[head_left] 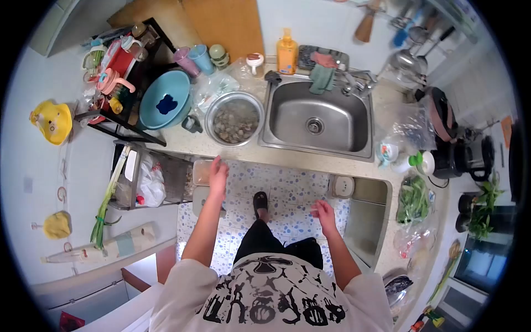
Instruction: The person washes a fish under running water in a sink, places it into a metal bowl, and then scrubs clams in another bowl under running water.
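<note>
My left hand (pixel 219 178) is held out in front of the counter edge, empty, its fingers apart. Nearest to it on the counter is a metal basin (pixel 209 128), in which what look like clams (pixel 235 122) lie in water. My right hand (pixel 324 214) hangs lower, over the floor, with loosely bent fingers and nothing in them. Beyond both hands, a steel sink (pixel 293 113) is set into the counter, and nothing stands in its bowl. A green cloth (pixel 322 78) drapes over its back rim near the faucet (pixel 359 83).
A blue plastic basin (pixel 148 102) leans left of the metal one, beside a black rack (pixel 119 130). An orange bottle (pixel 287 52) stands behind the sink. Bagged leafy greens (pixel 414 199) and a fish (pixel 398 285) lie on the right counter. A grey cart (pixel 177 171) holds bags at left.
</note>
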The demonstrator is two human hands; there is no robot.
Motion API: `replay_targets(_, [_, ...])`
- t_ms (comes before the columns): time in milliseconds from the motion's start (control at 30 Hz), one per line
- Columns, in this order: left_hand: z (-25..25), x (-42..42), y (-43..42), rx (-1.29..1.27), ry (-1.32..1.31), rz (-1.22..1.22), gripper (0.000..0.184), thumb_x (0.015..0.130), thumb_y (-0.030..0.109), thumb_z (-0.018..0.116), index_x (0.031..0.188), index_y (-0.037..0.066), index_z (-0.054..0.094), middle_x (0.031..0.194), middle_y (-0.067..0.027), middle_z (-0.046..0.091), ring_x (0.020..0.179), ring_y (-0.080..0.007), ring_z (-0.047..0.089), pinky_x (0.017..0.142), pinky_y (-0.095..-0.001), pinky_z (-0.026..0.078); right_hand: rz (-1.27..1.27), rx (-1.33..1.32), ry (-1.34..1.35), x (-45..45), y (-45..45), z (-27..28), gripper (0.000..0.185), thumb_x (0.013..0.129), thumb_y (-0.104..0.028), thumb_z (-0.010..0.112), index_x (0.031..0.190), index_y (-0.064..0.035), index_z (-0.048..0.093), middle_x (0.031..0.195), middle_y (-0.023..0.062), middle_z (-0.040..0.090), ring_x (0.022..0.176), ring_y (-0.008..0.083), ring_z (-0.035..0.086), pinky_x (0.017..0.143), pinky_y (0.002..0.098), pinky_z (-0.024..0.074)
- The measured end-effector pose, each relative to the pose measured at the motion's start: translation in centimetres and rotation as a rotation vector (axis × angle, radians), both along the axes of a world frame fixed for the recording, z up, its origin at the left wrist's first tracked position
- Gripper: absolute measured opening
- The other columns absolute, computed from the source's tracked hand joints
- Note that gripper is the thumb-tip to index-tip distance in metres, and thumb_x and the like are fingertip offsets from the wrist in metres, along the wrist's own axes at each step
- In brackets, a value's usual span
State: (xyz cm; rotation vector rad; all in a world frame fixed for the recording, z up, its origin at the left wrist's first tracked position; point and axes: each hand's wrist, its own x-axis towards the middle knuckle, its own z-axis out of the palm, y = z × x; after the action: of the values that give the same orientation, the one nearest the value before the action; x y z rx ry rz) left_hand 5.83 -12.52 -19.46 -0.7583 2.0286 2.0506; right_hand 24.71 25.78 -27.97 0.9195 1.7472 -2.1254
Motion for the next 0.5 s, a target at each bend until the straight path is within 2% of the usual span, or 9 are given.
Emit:
replay_targets(100, [-1.4,-6.1,-2.7,-0.396,0.184,-0.207,0.056,0.09,0.022,0.064,0.143,0.013,0.048,0.138,-0.0144,0.053,0.118,-0.0279,0.057,0.101,-0.0388,0.044,0.142,0.152,0.119,-7.1,-4.6,-2.7,0.028,0.099,-0.018,0.06,0.124,-0.0054,0.059,0.104,0.0072,0.067,0.083,0.0147,0.065,0.078,0.029,0.0538])
replay_targets(167, [-1.8,-9.8,-3.9,-0.671,0.293,-0.351,0.055,0.086,0.02,0.067,0.138,0.01,0.053,0.137,-0.0162,0.054,0.12,-0.031,0.056,0.105,-0.0396,0.043,0.164,0.293,0.312,-12.2,-8.5,-2.7,0.028,0.098,-0.012,0.061,0.125,-0.0056,0.058,0.107,0.0057,0.066,0.088,0.014,0.064,0.081,0.0289,0.0533])
replay_targets(233, [-1.2,-12.9,-4.1,-0.918,0.382,-0.432,0.058,0.082,0.022,0.069,0.136,0.006,0.054,0.135,-0.0197,0.054,0.119,-0.0362,0.055,0.104,-0.0431,0.044,0.241,0.322,0.391,-17.6,-12.0,2.4,0.034,0.094,-0.009,0.06,0.127,-0.0007,0.057,0.119,0.0118,0.062,0.101,0.0209,0.066,0.089,0.0343,0.0527])
replay_targets(267, [-0.5,-14.2,-4.0,-1.043,0.428,-0.476,0.059,0.08,0.023,0.07,0.134,0.004,0.055,0.134,-0.0215,0.054,0.118,-0.0388,0.054,0.103,-0.0448,0.044,0.228,0.291,0.415,-19.9,-13.9,4.5,0.036,0.092,-0.008,0.062,0.127,-0.0006,0.057,0.12,0.0124,0.062,0.1,0.0221,0.066,0.09,0.0353,0.0523])
replay_targets(300, [0.3,-15.5,-3.6,-1.024,0.407,-0.516,0.06,0.08,0.024,0.07,0.135,0.004,0.055,0.135,-0.0214,0.053,0.12,-0.0384,0.053,0.104,-0.0448,0.044,0.214,0.262,0.438,-22.0,-15.5,6.2,0.038,0.09,-0.008,0.064,0.127,-0.0005,0.056,0.122,0.0129,0.061,0.1,0.0233,0.066,0.091,0.0363,0.0519])
replay_targets(367, [1.7,-17.9,-2.8,-0.989,0.365,-0.595,0.061,0.079,0.024,0.071,0.135,0.004,0.054,0.137,-0.0212,0.053,0.123,-0.0376,0.052,0.105,-0.0448,0.043,0.362,0.338,0.423,-26.1,-17.6,8.6,0.047,0.087,-0.009,0.066,0.131,-0.0012,0.052,0.13,0.0166,0.055,0.11,0.0288,0.061,0.097,0.0406,0.0492])
replay_targets(467, [0.1,-21.1,-2.1,-0.946,0.233,-0.647,0.064,0.079,0.029,0.07,0.137,0.005,0.053,0.139,-0.0213,0.051,0.129,-0.0381,0.048,0.11,-0.0449,0.039,0.439,0.481,0.496,-31.2,-20.9,6.0,0.066,0.084,-0.016,0.071,0.142,-0.0024,0.042,0.139,0.0235,0.044,0.124,0.0373,0.05,0.107,0.0453,0.0409])
replay_targets(500, [-0.6,-22.0,-2.0,-0.952,0.169,-0.652,0.066,0.08,0.032,0.069,0.138,0.005,0.052,0.141,-0.0213,0.049,0.131,-0.0385,0.046,0.111,-0.0449,0.037,0.423,0.468,0.434,-32.7,-22.1,4.7,0.073,0.083,-0.019,0.072,0.145,-0.0026,0.037,0.142,0.0255,0.041,0.127,0.0397,0.045,0.11,0.0462,0.037])
